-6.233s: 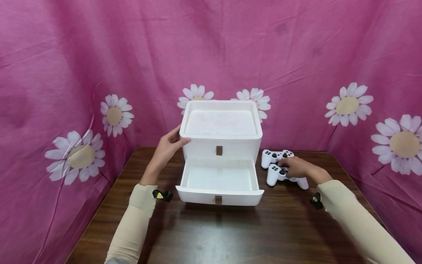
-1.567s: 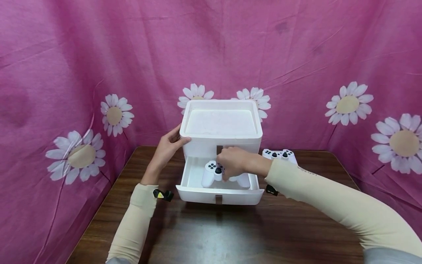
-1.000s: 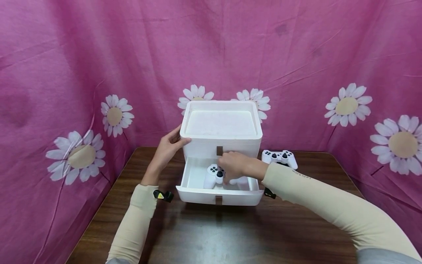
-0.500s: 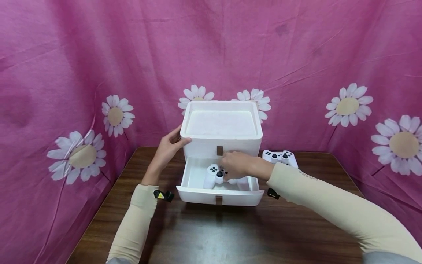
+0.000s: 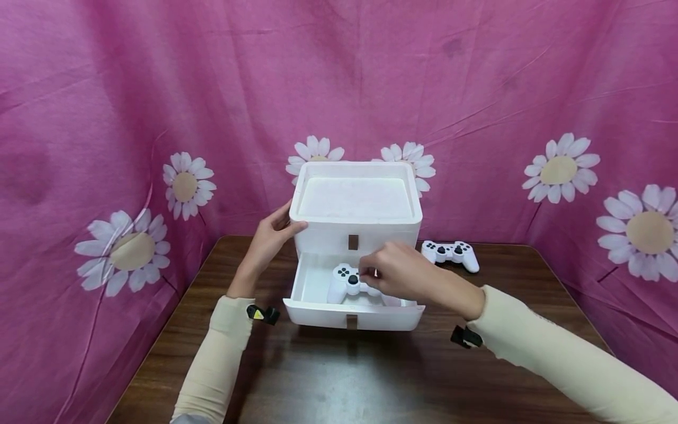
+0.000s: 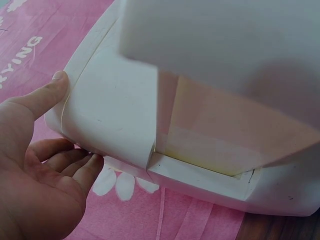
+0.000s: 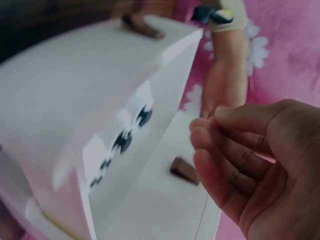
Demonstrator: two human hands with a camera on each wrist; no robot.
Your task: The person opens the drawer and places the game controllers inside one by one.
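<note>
In the head view a white two-drawer unit (image 5: 324,238) stands at the table's far middle, its lower drawer (image 5: 318,315) pulled out. Inside that drawer lies a white game controller (image 5: 337,290), its right part hidden behind my right hand (image 5: 405,274). This hand is just above the controller, fingers loosely bent; the right wrist view shows nothing in its grasp. My left hand (image 5: 266,244) holds the unit's left side, thumb at the front corner. In the left wrist view its fingers (image 6: 90,172) bend against the unit's edge.
A second white game controller (image 5: 468,259) lies on the brown wooden table (image 5: 339,383), right of the unit. Brown tabs (image 5: 353,242) mark the drawer fronts. Pink cloth (image 5: 339,76) with white flowers hangs behind and at both sides.
My right hand brought one game controller from the table into the lower drawer, let it go, and has drawn back slightly right. My left hand stays on the unit.
</note>
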